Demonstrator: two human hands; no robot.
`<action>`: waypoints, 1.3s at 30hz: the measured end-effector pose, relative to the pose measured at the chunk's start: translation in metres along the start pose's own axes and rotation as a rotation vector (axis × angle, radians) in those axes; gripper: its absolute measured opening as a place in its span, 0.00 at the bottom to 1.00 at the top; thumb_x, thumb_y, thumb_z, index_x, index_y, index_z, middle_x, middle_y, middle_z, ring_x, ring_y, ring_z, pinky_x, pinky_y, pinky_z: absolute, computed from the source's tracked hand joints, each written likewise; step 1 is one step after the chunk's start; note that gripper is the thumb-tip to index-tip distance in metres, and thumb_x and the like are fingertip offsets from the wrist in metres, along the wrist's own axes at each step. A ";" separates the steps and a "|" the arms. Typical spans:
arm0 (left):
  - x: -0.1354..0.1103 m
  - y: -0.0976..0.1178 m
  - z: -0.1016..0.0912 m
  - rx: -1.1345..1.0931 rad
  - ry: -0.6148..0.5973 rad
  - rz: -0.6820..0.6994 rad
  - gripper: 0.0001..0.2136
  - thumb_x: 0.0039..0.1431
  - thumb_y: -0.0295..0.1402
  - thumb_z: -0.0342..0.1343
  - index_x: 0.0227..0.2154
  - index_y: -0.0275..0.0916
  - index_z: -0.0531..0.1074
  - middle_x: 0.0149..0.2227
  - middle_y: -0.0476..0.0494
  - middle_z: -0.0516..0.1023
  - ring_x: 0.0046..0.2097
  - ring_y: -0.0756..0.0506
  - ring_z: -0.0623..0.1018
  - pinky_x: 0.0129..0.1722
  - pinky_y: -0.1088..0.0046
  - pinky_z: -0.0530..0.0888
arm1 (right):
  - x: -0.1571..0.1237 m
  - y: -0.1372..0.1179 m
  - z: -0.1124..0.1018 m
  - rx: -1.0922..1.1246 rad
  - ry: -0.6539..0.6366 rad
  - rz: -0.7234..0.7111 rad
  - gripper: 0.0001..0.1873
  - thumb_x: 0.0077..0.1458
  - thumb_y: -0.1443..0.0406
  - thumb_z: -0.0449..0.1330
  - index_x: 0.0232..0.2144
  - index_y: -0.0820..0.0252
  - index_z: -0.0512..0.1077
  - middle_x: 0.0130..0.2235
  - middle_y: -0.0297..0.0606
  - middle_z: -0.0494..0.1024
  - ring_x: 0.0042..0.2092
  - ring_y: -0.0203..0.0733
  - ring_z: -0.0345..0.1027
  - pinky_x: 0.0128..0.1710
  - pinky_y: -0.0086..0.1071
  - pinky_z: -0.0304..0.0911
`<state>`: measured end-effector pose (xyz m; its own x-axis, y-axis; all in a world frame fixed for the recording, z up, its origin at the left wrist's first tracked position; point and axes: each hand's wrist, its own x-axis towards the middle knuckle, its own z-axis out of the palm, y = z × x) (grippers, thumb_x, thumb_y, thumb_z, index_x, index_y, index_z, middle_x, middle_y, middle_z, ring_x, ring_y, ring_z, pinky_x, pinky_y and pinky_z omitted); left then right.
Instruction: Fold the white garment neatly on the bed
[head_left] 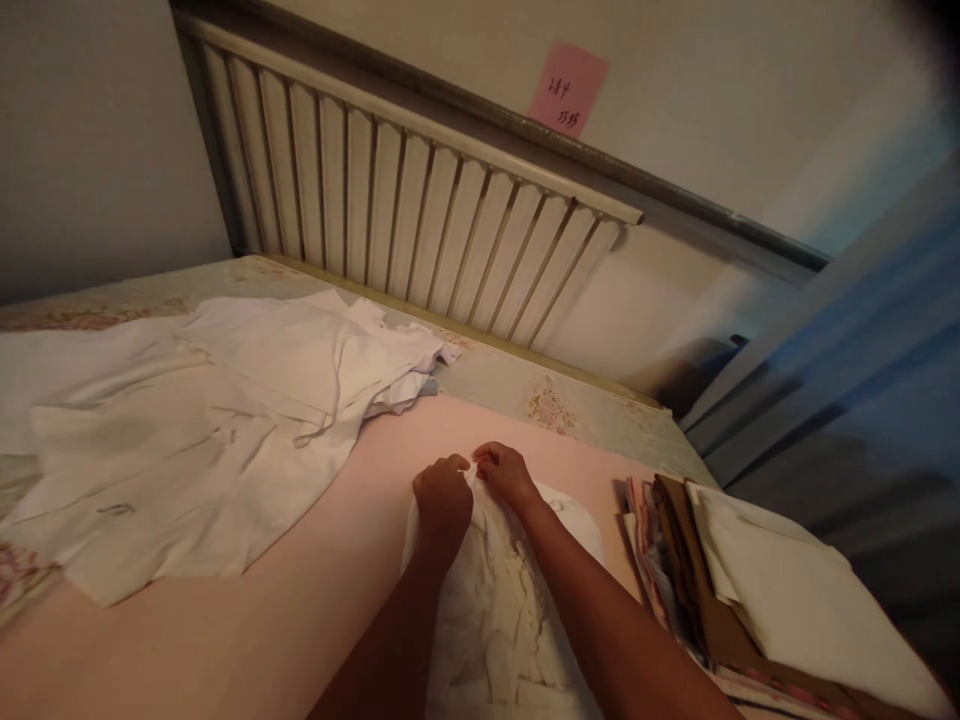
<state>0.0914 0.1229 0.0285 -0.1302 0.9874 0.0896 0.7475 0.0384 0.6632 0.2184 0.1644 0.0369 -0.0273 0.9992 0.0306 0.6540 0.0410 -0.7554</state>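
A crumpled white garment (499, 610) lies on the pink sheet (247, 630) of the bed, between my forearms. My left hand (442, 500) and my right hand (504, 472) meet at its far edge. Both are closed, pinching the white cloth close together. My forearms lie over the garment and hide part of it.
A loose heap of white clothes (210, 420) lies spread at the left. A stack of folded cloths (750, 590), white on top of brown and patterned ones, sits at the right edge. A slatted headboard (420, 220) stands behind, with a pink note (568, 88) on the wall.
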 end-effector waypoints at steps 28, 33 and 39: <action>-0.002 -0.001 0.006 0.173 0.002 0.130 0.14 0.63 0.36 0.45 0.34 0.42 0.76 0.40 0.40 0.75 0.45 0.39 0.69 0.44 0.62 0.61 | -0.147 -0.014 0.006 -0.237 0.056 0.088 0.07 0.51 0.69 0.50 0.23 0.55 0.63 0.20 0.29 0.68 0.23 0.36 0.60 0.23 0.28 0.46; 0.002 -0.004 0.004 0.144 -0.055 0.124 0.12 0.61 0.31 0.47 0.36 0.45 0.77 0.42 0.41 0.75 0.47 0.40 0.69 0.45 0.61 0.60 | -0.155 -0.020 0.009 -0.203 -0.032 0.043 0.06 0.48 0.71 0.53 0.23 0.56 0.65 0.22 0.29 0.69 0.26 0.35 0.62 0.25 0.26 0.48; 0.007 -0.006 0.001 -0.035 -0.064 0.055 0.14 0.60 0.29 0.45 0.35 0.47 0.77 0.42 0.45 0.77 0.47 0.41 0.71 0.49 0.62 0.60 | -0.163 -0.042 0.000 -0.070 -0.252 -0.028 0.07 0.51 0.69 0.52 0.26 0.55 0.70 0.21 0.27 0.67 0.26 0.34 0.62 0.26 0.25 0.51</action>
<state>0.0866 0.1302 0.0239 -0.0471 0.9957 0.0798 0.7293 -0.0203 0.6839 0.1952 -0.0005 0.0640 -0.2279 0.9663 -0.1196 0.7009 0.0776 -0.7091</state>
